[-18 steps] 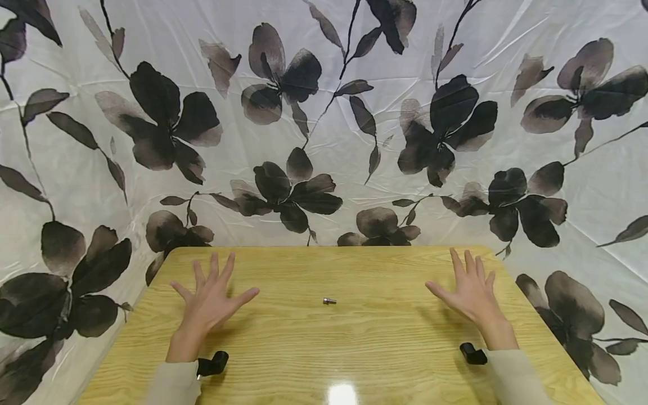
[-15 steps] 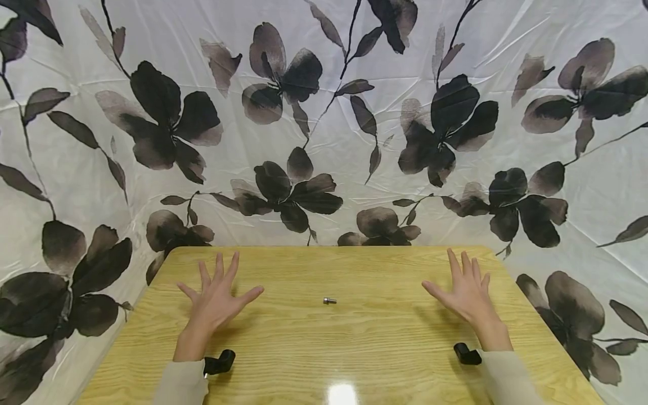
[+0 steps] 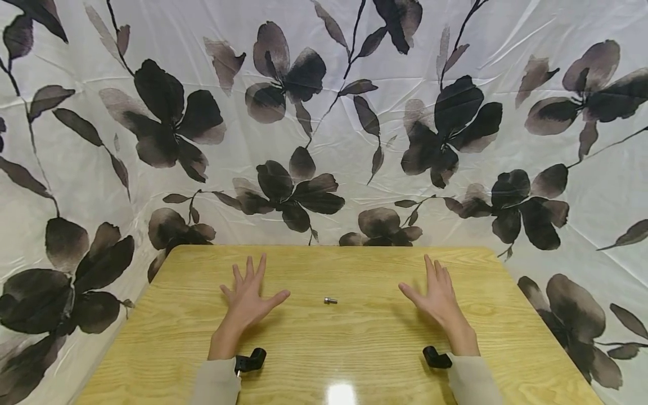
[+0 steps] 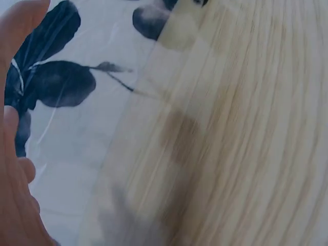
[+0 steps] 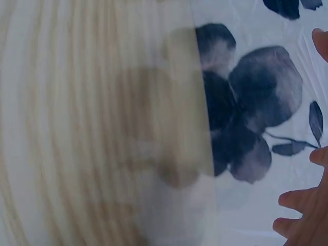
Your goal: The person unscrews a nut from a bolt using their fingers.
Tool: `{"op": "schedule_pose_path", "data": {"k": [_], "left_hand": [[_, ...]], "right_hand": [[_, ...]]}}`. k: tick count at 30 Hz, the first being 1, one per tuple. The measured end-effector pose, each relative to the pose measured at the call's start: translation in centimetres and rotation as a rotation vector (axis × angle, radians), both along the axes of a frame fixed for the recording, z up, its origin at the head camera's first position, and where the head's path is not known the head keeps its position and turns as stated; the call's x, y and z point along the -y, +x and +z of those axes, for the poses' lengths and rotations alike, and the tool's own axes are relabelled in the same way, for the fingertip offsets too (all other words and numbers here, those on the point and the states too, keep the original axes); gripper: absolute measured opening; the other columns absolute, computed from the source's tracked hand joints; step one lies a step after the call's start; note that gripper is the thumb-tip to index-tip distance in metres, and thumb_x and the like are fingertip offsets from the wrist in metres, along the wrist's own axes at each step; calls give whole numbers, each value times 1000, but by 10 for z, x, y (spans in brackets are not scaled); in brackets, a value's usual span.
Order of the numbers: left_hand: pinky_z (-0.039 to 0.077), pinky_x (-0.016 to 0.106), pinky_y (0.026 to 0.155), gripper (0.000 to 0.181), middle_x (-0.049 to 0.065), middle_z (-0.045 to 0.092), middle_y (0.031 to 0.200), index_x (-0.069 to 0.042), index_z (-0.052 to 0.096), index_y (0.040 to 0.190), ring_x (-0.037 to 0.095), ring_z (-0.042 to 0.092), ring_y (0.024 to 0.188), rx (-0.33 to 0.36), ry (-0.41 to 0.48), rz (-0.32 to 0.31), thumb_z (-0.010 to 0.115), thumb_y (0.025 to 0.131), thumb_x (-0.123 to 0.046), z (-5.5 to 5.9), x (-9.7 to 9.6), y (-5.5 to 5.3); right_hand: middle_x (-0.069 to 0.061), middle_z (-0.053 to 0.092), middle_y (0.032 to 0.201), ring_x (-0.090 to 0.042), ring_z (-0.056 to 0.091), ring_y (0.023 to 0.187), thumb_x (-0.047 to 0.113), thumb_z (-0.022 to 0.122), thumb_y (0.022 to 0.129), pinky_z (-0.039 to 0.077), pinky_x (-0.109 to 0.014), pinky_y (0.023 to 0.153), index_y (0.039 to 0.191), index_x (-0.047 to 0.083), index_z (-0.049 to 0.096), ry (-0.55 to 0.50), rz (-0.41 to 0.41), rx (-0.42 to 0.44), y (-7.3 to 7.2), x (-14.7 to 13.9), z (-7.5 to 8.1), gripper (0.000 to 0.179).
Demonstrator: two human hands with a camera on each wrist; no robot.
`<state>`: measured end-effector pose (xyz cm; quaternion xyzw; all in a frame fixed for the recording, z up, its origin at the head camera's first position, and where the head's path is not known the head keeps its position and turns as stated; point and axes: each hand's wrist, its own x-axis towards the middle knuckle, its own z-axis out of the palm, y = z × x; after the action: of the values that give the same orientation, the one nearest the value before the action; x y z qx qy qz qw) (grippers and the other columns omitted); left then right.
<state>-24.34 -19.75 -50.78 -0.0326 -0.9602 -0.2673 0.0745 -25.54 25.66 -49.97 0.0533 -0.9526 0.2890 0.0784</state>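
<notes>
Wooden table (image 3: 329,343), bolt (image 3: 331,301) between spread hands (image 3: 247,304) (image 3: 439,301)

Small metal bolt (image 3: 331,301) seen on a wooden table (image 3: 334,343)
The bolt is flanked, well apart, by the outspread left hand (image 3: 248,301) and outspread right hand (image 3: 439,299); a flower-printed cloth (image 3: 349,163) is seen behind.

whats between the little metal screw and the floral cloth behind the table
Just bare tabletop: in the head view, no object lies between the screw and the floral cloth.
</notes>
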Motion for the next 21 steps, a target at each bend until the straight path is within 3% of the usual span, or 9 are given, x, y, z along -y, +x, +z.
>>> {"op": "schedule_pose_path", "data": {"k": [6, 13, 18, 21], "left_hand": [[-3, 92, 102, 113, 20, 0, 172, -29, 3, 167, 57, -9, 153, -43, 65, -24, 65, 84, -73, -7, -23, -2], [-4, 89, 106, 111, 16, 2, 173, -29, 11, 167, 54, -10, 154, -45, 124, -81, 70, 82, -70, -13, -43, -1], [-5, 88, 107, 111, 17, 12, 172, -29, 18, 166, 56, -2, 154, -61, 167, -117, 74, 79, -68, -19, -56, 2], [-7, 88, 106, 107, 17, 17, 172, -35, 18, 166, 56, 2, 154, -67, 206, -139, 75, 80, -64, -22, -62, 4]], "right_hand": [[-34, 14, 166, -59, 10, 151, 62, 62, 93, 18, -80, 114, 166, 8, 11, -36, 21, 8, -1, 24, -10, 104], [-27, 20, 167, -54, 19, 152, 65, 62, 92, 22, -82, 110, 166, 12, 10, -73, 50, 41, -3, 51, -15, 104], [-27, 21, 167, -54, 22, 150, 60, 64, 93, 24, -75, 116, 166, 11, 10, -158, 93, 43, -5, 66, -17, 103], [-27, 21, 167, -54, 21, 151, 57, 66, 93, 25, -73, 117, 166, 12, 10, -215, 121, 61, -5, 78, -19, 103]]}}
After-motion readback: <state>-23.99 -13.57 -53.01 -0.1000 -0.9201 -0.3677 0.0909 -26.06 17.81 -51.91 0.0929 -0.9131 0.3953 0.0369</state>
